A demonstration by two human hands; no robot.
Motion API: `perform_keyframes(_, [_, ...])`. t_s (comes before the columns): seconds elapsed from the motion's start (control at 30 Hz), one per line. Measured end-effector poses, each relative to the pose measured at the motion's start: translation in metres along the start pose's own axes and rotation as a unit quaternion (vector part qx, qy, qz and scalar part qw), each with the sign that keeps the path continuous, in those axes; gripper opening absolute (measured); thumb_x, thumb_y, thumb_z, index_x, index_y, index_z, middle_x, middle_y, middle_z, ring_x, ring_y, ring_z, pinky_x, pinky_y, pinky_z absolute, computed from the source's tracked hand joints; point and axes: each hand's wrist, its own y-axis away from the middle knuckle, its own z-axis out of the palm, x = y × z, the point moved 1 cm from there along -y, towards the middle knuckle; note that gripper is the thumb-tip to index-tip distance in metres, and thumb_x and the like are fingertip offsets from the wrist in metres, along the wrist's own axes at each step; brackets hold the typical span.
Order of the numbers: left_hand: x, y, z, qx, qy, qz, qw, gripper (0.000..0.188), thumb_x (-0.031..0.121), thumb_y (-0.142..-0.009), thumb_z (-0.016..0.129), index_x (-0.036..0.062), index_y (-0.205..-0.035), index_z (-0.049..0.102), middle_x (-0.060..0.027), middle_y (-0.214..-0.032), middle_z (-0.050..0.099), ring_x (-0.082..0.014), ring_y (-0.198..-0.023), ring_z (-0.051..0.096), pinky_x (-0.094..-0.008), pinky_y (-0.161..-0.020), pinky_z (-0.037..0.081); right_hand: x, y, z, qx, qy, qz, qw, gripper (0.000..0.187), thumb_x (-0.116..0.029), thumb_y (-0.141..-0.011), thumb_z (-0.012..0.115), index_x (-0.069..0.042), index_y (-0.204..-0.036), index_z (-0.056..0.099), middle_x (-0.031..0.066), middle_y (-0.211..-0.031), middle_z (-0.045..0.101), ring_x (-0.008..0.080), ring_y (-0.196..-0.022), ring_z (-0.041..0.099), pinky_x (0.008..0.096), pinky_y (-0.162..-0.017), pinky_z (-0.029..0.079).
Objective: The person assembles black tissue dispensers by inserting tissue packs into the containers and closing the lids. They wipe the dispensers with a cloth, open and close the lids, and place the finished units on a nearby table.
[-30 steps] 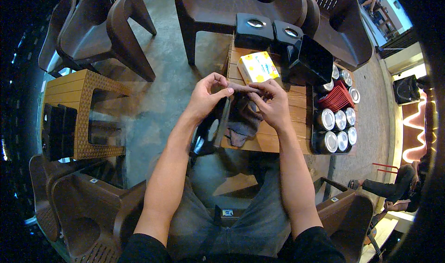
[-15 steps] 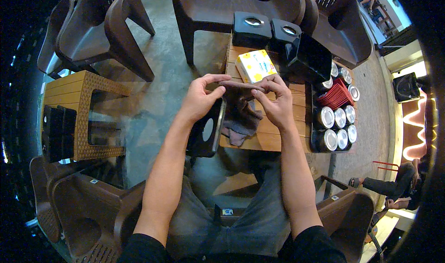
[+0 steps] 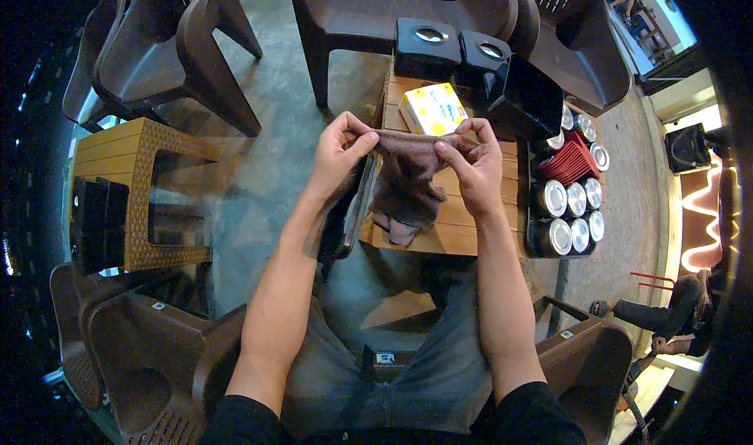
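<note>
A brown cloth [image 3: 408, 180] hangs stretched between my hands above the wooden table [image 3: 496, 198]. My left hand [image 3: 342, 152] pinches its upper left corner between thumb and fingers. At the upper right corner, my right hand [image 3: 477, 163] pinches the same edge. The cloth's lower part droops in folds near the table's front left edge. Below my left wrist is a black box-like piece [image 3: 345, 229], tilted beside the table and partly covered by my forearm. Just beyond the cloth lies a white and yellow soft pack of tissues [image 3: 433, 109].
Two black tissue dispensers [image 3: 427, 51] with oval openings stand at the table's far end, beside an open black box [image 3: 527, 100]. To the right, silver-lidded jars [image 3: 555, 199] surround a red slatted item [image 3: 569, 159]. Brown plastic chairs [image 3: 161, 69] and a side table [image 3: 114, 159] stand around.
My hands have moved slightly apart, pulling the cloth's top edge straighter. The black piece under my left wrist has tipped, so its oval opening no longer shows.
</note>
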Motion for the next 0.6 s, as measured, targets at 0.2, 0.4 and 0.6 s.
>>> perform_keyframes(0.2, [0.005,0.007,0.012,0.028,0.052,0.058,0.997,0.019,0.006,-0.102,0.076,0.0005,-0.119,0.070,-0.0062,-0.102,0.077,-0.0083,-0.096,0.070,-0.0273,-0.088,0.056,0.001,-0.001,0.007,-0.018,0.157,-0.053,0.986,0.030,0.011,-0.098,0.068,0.002,-0.125,0.076,0.0067,-0.102,0.075,0.0140,-0.099,0.071,0.0279,-0.088,0.056])
perform_keyframes(0.4, [0.008,0.008,0.020,0.007,-0.024,0.076,0.997,0.027,0.004,-0.099,0.073,0.0010,-0.125,0.080,-0.0045,-0.108,0.079,-0.0102,-0.102,0.072,-0.0290,-0.084,0.059,0.003,0.002,0.012,-0.015,0.241,-0.120,0.963,0.028,-0.005,-0.088,0.083,0.000,-0.116,0.083,0.0084,-0.101,0.075,0.0188,-0.094,0.072,0.0314,-0.086,0.057])
perform_keyframes(0.6, [0.009,0.015,0.025,0.016,-0.181,0.074,0.981,0.024,0.014,-0.098,0.080,0.0032,-0.120,0.082,-0.0096,-0.125,0.075,-0.0150,-0.100,0.074,-0.0296,-0.075,0.060,-0.001,0.000,0.007,0.001,0.362,-0.141,0.921,0.026,-0.006,-0.084,0.086,-0.004,-0.110,0.084,0.0115,-0.097,0.072,0.0264,-0.087,0.071,0.0353,-0.080,0.057])
